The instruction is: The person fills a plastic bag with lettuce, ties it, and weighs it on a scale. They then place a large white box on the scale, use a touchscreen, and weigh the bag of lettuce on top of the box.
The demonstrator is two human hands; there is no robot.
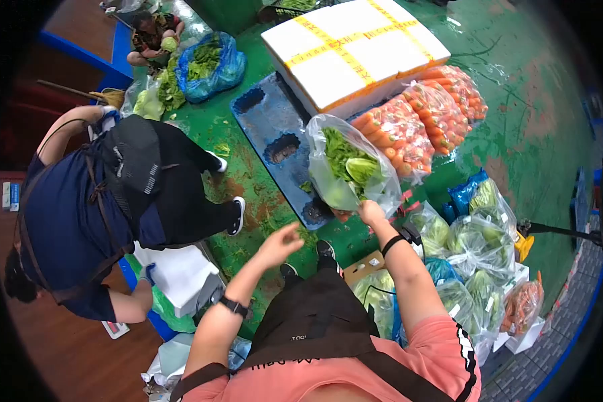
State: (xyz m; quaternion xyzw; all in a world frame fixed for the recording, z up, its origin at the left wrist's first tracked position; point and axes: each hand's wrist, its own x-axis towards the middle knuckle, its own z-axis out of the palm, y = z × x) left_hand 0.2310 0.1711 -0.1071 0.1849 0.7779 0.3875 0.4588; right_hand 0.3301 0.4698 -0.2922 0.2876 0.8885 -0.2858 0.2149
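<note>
My right hand (370,212) grips the lower edge of a clear plastic bag of leafy greens (345,167), lifted over the green floor. My left hand (279,244) hovers open to the left of it, fingers spread, holding nothing. I wear a pink shirt, a black apron and a black watch on each wrist.
Bags of carrots (415,124) lie beside white foam boxes (352,47) taped in yellow. A blue pallet (275,141) lies on the floor. More bagged greens (479,244) pile at my right. A person in dark blue (87,201) bends over at left; another person (154,37) squats far back.
</note>
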